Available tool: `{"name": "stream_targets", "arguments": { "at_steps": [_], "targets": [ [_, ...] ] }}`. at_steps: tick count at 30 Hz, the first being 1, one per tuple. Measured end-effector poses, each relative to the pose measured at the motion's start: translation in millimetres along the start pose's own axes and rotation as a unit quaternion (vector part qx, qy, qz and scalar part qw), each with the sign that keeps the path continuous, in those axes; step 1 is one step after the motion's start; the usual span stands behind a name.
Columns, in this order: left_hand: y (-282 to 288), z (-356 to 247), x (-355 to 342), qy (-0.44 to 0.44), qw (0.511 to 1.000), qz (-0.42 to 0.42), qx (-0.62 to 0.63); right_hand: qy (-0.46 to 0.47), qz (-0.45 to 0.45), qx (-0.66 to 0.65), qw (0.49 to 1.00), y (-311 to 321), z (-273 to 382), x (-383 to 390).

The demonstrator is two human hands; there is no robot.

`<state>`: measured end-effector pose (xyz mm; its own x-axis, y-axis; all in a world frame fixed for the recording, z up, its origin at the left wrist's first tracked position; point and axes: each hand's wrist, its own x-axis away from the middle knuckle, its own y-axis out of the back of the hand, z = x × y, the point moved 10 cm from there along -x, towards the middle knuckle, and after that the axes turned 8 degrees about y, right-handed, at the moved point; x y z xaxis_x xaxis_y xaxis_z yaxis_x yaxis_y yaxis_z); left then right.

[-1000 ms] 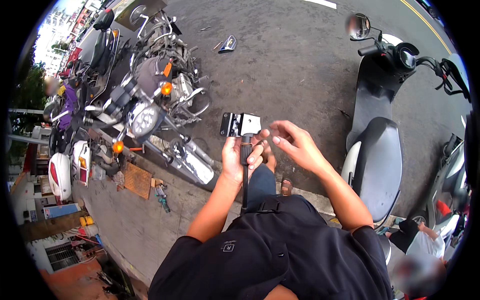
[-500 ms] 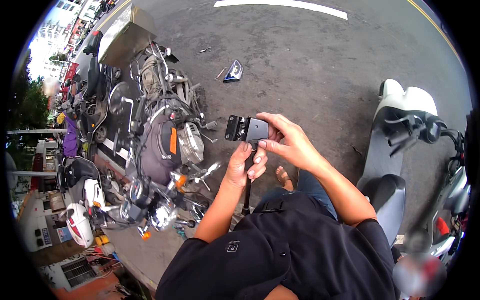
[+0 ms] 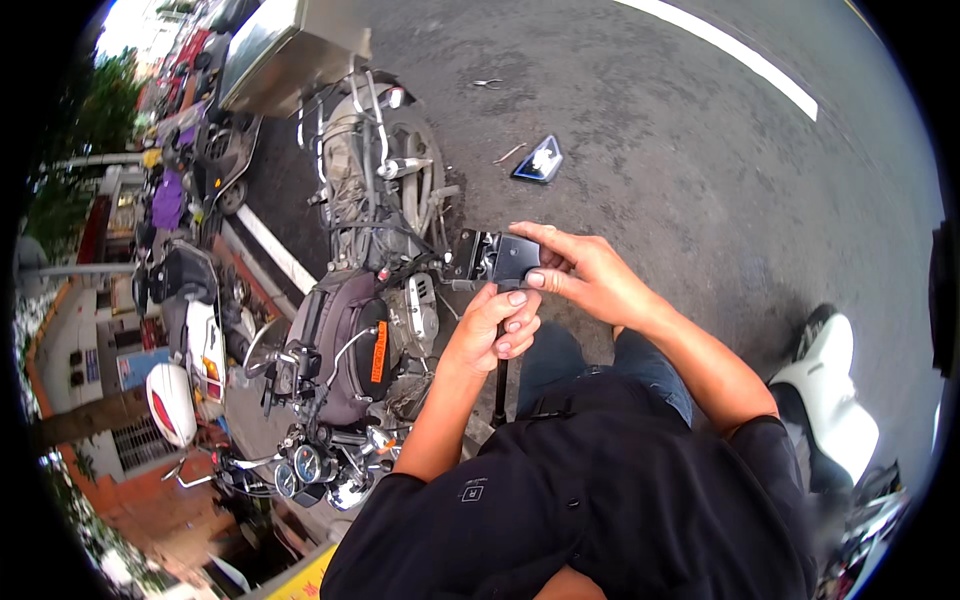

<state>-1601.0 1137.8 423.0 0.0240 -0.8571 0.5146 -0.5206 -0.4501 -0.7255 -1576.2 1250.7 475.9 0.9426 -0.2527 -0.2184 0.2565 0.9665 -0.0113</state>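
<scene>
My left hand (image 3: 488, 330) is closed round a slim black pole (image 3: 501, 395) below its top fitting. That fitting is a dark box-shaped metal head (image 3: 515, 256) with a bolted black plate (image 3: 465, 254) on its left side. My right hand (image 3: 580, 275) grips the head from the right, thumb low on its face and fingertips along its upper edge. The pole runs down toward my waist and disappears at my dark shirt.
A partly stripped motorcycle (image 3: 350, 185) with a metal box (image 3: 280, 55) stands close on my left, parked scooters (image 3: 185, 385) behind it. A white scooter (image 3: 840, 400) is at lower right. Pliers (image 3: 487, 83) and a blue-edged panel (image 3: 538, 158) lie on the asphalt (image 3: 680, 180).
My right hand has closed onto the pole's head. My view has turned and moved: the motorcycle's rear shows more, and the right-hand scooter sits lower in the picture.
</scene>
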Motion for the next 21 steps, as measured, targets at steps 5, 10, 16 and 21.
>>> {"name": "stream_targets", "arguments": {
  "at_steps": [5,10,16,21],
  "targets": [
    [23.2,-77.2,-36.8,-0.048,0.997,-0.04,0.032,-0.055,0.085,0.052,0.994,10.9,-31.0,-96.3],
    [64.8,-135.5,-80.9,-0.052,0.994,-0.098,0.011,-0.053,0.105,0.041,0.992,28.9,-56.9,-189.3],
    [111.6,-192.0,-129.2,-0.073,0.986,-0.143,0.05,-0.119,0.133,0.005,0.984,34.9,-115.7,-272.7],
    [173.6,-241.5,-126.0,-0.251,0.906,-0.314,0.131,-0.172,0.234,0.047,0.956,33.9,-216.3,-316.0]
  ]
}}
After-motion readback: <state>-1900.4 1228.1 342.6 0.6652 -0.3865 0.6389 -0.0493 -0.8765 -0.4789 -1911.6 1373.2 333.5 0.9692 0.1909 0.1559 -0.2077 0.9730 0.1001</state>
